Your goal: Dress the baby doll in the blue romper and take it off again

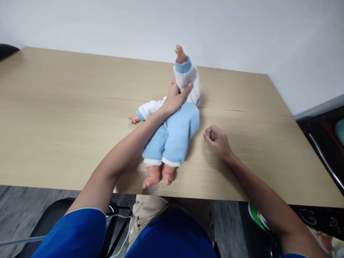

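Left hand (174, 101) grips the doll (173, 134) — fleecy white sleeve (191, 76) upright.

doll (172, 132) lies on the table (67, 118), right hand (217, 140) just beside it.

doll (172, 132): light-blue trousers, white top, blue cuffs | table (67, 118): pale wood grain

We seem to be in a plain office or meeting room, though we cannot tell for sure. We sit at a long table (67, 118) of pale wood laminate that runs up to a bare white wall (161, 25). A grey floor (16, 211) shows near us. A dark chair (6, 50) edges in at the far left, and black shelving (322, 139) fills the right side.
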A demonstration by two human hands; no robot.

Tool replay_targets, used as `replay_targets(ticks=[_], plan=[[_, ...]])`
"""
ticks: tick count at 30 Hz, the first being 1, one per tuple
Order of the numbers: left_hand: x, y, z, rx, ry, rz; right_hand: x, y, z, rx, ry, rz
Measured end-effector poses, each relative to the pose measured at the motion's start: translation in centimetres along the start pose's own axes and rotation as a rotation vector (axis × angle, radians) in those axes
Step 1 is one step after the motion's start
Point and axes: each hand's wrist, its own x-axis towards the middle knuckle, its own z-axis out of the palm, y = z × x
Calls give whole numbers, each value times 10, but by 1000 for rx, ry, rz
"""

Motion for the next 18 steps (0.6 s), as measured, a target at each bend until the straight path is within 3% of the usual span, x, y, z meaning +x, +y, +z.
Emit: replay_targets(ticks=[6,10,12,14,18], plan=[[-2,2,29,174,-196,141,17,7,-17,580,46,276],[-13,17,34,346,-309,267,28,7,-37,873,-2,408],[-21,25,25,391,-304,301,31,9,-43,913,-24,451],[-30,29,8,420,-222,259,33,10,-46,934,-9,487],[-47,20,-51,582,62,-54,35,9,-44,945,73,513]])
